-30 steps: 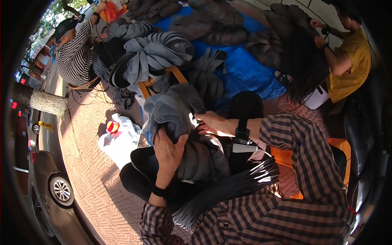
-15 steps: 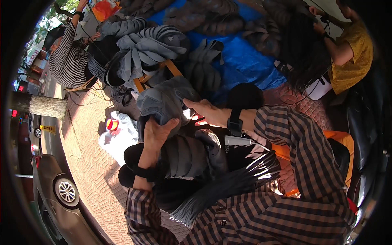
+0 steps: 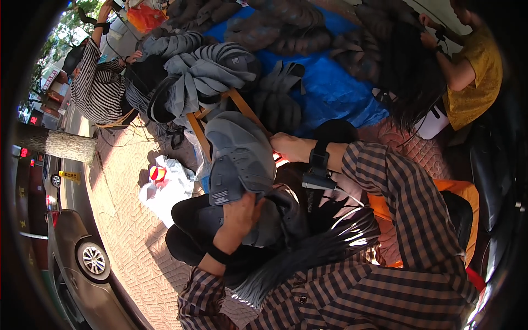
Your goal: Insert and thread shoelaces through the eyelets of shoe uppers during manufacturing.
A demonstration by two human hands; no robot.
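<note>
And the left hand pinches the grey shoe upper, the right hand's grip hidden: positioning, seemingly, next calling for steadiness!

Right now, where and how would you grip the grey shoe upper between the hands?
I'd take the grey shoe upper by its near flap, from the person's side: it looks flat and faces the left hand, while the rounded end points away. The right hand, at its right edge, could steady it.
</note>
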